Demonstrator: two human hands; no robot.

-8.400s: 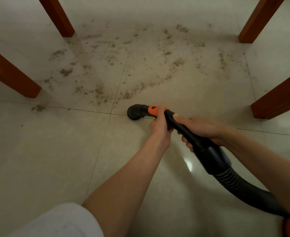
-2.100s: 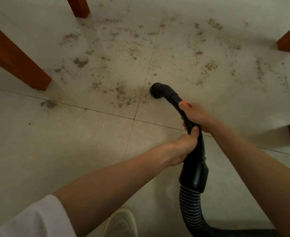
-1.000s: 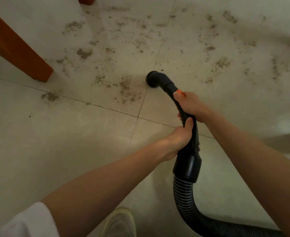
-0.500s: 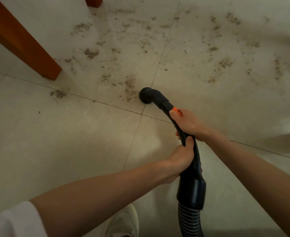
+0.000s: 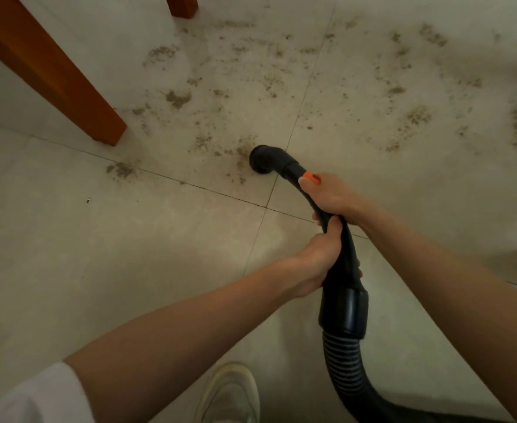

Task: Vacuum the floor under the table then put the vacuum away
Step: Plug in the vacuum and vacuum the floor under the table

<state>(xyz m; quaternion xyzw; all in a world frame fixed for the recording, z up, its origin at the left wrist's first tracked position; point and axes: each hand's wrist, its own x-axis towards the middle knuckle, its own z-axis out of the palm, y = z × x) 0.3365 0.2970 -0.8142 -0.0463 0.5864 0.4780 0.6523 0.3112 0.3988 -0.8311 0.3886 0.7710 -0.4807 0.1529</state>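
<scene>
A black vacuum wand ends in a round nozzle (image 5: 261, 158) that touches the pale tiled floor beside a tile joint. An orange slider (image 5: 311, 178) sits on the wand just behind the nozzle. My right hand (image 5: 332, 198) grips the wand near the slider. My left hand (image 5: 319, 259) grips the wand lower down, above the black collar (image 5: 342, 309) where the ribbed hose (image 5: 342, 364) begins. Brown dirt (image 5: 245, 154) lies scattered on the tiles to the left of the nozzle and further ahead (image 5: 415, 116).
An orange-brown wooden table leg (image 5: 68, 87) stands at the left, and a second leg (image 5: 182, 4) shows at the top edge. My white shoe (image 5: 229, 395) is at the bottom. The hose runs off the lower right corner.
The nozzle has drawn back toward me and slightly left, from the dirt patch ahead to the tile joint. Both hands keep their grip on the wand.
</scene>
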